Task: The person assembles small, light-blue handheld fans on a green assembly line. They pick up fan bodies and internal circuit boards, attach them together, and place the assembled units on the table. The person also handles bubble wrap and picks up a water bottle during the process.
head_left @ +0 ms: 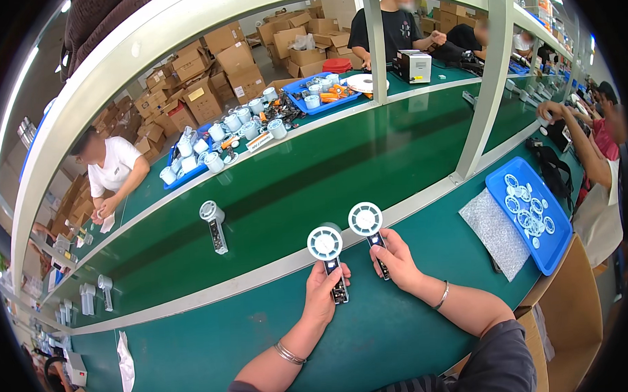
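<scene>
My left hand (320, 297) is closed around the handle of a white handheld fan (325, 244), its thumb on the handle's front. My right hand (399, 263) grips a second white handheld fan (365, 219) in the same way. Both fans are held upright, side by side and apart, over the near edge of the green conveyor. Their round heads face me, and the handles lack covers, so dark circuit boards show inside. A third, similar fan (214, 226) lies on the conveyor belt (273, 204) to the left, its handle also uncovered.
A blue tray (561, 246) of white ring-shaped parts stands at right, beside bubble wrap (491, 231) and a cardboard box (574, 304). Metal posts (486, 86) rise along the conveyor. Across it are blue bins of white cups (182, 180) and co-workers. A white cloth (126, 365) lies at left.
</scene>
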`<state>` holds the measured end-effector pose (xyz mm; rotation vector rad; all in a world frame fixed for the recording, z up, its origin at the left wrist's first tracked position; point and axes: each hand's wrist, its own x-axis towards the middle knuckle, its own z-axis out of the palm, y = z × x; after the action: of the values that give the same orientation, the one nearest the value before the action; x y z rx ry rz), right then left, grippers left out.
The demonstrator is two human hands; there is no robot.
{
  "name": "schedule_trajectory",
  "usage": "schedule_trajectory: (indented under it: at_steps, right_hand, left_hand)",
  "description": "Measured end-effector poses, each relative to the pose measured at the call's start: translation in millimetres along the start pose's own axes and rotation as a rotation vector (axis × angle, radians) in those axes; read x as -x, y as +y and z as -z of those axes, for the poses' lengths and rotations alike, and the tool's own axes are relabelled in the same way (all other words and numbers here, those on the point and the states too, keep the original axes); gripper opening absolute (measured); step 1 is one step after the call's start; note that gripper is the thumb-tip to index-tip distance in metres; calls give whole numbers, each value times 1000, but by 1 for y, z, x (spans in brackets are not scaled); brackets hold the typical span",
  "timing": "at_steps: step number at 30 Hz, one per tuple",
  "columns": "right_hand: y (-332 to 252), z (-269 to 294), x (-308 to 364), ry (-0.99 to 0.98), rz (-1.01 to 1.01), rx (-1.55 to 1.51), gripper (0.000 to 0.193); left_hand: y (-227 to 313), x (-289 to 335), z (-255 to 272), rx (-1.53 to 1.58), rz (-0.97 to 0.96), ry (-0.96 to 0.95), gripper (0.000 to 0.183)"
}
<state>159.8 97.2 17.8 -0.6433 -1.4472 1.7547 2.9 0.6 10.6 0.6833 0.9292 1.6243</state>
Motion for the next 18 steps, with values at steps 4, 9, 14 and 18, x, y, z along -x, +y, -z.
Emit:
schedule_trajectory:
  at_steps: [4,9,14,18]
  right_hand:
    - [0,1,0,-8,5,-1,35]
    - [-1,0,0,-7,-2,13,35]
    - [0,1,0,-3,0,14,34]
    - [-1,-1,1,0,-5,-9,33]
  left_hand:
    - [1,0,-1,-9,9,6,40]
    - [0,0,1,-9,12,8,38]
    - [0,0,-1,-4,7,15,38]
    - [1,0,0,-6,14,13,39]
